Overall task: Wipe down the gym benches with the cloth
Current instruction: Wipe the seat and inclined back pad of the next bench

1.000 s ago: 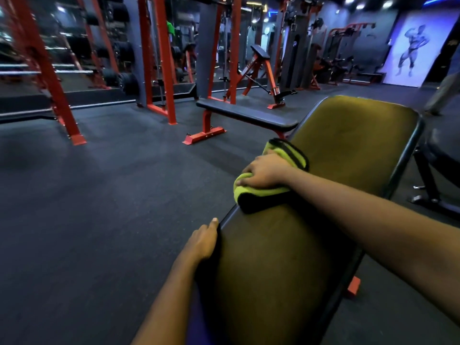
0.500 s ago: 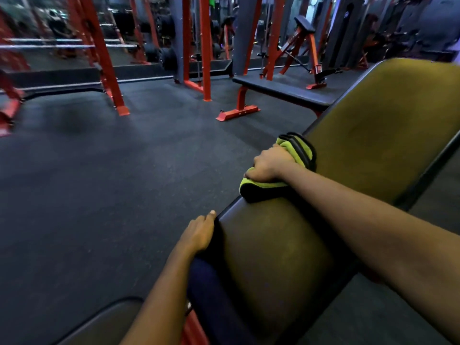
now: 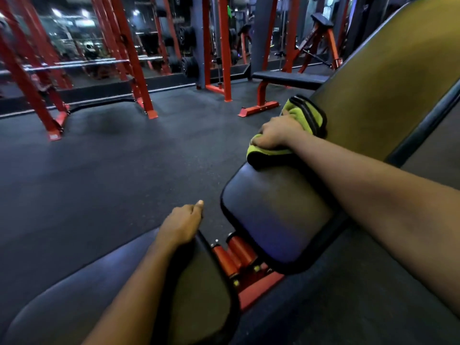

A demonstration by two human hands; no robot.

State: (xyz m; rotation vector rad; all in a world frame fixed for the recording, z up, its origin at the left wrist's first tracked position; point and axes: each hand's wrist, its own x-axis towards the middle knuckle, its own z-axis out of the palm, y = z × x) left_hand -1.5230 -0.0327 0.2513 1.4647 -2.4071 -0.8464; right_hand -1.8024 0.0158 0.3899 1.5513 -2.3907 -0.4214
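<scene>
**Cloth held on the left edge of the sloped backrest**

The right hand [image 3: 275,133] lies on the yellow-green cloth [image 3: 302,113], with its fingers curled over the folded cloth. It presses the cloth against the left edge of the backrest [image 3: 373,83]. Part of the cloth hangs over this edge, and its dark border shows on the far side of the hand.

The long axis of the backrest runs from its low end, near the middle of the scene, up to the far right. From the hand, the larger part of the pad lies to the far right and the low end lies nearer to the person. I think a wiping stroke must follow this axis, and the right hand is the one placed to do it.

The left hand [image 3: 183,224] holds nothing, and its fingers are loosely curled with the thumb out. It is at the far edge of the seat [image 3: 99,282], well apart from the cloth. Whether it touches the seat, I cannot tell.

A flat bench [image 3: 291,79] stands far behind on the floor [image 3: 124,170].
</scene>
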